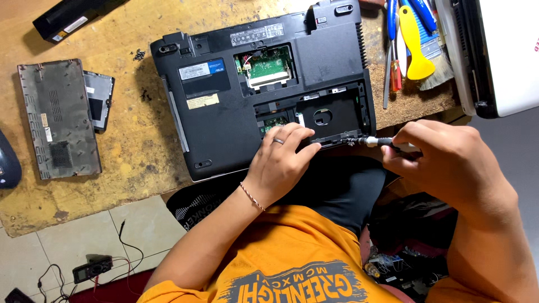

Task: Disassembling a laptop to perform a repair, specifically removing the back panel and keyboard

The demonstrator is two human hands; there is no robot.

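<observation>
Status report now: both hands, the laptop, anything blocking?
Left hand flat on upturned laptop. Right hand grips screwdriver, tip at laptop's near edge. Nothing blocking.

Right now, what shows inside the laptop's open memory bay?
Inside the laptop bay sits a green circuit board with short wires at its left. Whatever lies beneath the board is covered.

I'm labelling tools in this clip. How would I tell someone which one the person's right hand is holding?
Start at the black laptop lying bottom-up on the worn wooden table. At its near right corner, the right hand grips a slim screwdriver, tip at the laptop's edge beside the left hand. Unlike the yellow scraper and brush lying at the table's far right, it is held.
</observation>
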